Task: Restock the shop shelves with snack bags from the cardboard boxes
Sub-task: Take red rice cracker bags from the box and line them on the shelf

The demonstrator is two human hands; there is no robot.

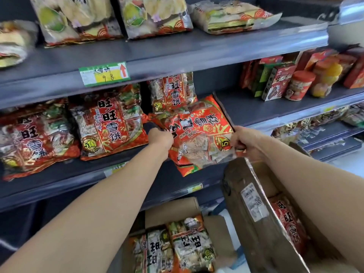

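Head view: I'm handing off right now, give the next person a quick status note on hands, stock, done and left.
Left hand: gripping the left edge of the red snack bag.
Right hand: gripping its right edge.
The bag is tilted, at the front of the middle shelf, not yet set down.
Done: several matching bags already stand on that shelf to the left.
Left: place this bag, then empty the open box at right and the lower box, both still holding bags.
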